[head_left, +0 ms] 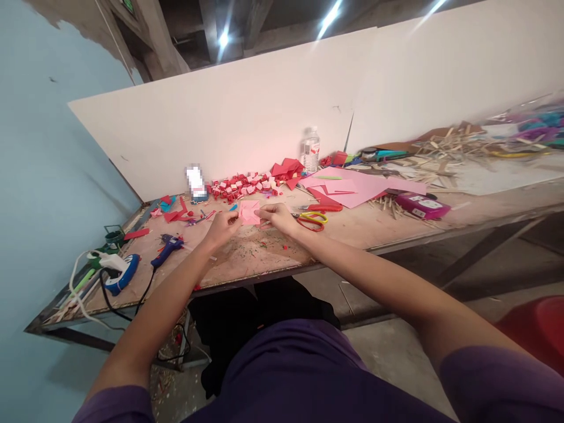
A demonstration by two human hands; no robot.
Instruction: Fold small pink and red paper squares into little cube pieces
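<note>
A small square of pink paper (249,212) with crease lines is held up just over the table between my two hands. My left hand (224,227) pinches its left edge, fingers closed. On the opposite edge, the thumb and fingers of my right hand (278,218) are closed on the same paper. Scissors with yellow and red handles (314,220) lie right beside my right hand. Behind them is a red-handled cutter (324,208). Beyond the paper spreads a pile of small red and pink folded paper pieces (240,187).
A blue glue gun (167,249) and a blue power strip (123,275) with cords lie at the left. A lit phone (196,183) stands at the back. Farther right are a plastic bottle (311,150), pink sheets (352,183), a magenta box (422,205) and wooden sticks (458,144).
</note>
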